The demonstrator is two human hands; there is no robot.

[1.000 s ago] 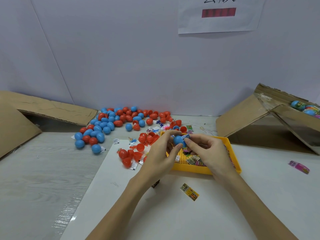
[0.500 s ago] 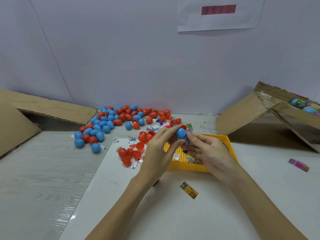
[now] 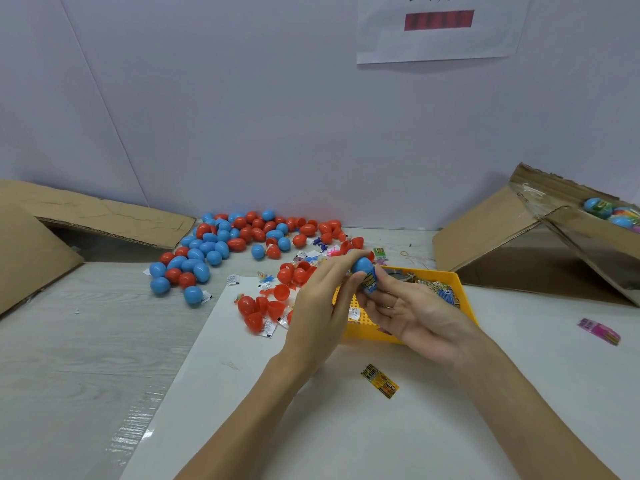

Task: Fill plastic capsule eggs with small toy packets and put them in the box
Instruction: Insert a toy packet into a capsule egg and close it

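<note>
Two hands work one blue egg above the yellow tray: our left hand pinches it steady so our right hand, fingers clamped on a packet, can push it in.

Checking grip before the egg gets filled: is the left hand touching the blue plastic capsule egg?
Touching. The head view shows the left hand with its fingertips curled round the blue plastic capsule egg, no gap visible; the right hand meets it from below.

Glossy smooth plastic is seen on the eggs and yellow tray; the boxes are matt, rough cardboard.
</note>
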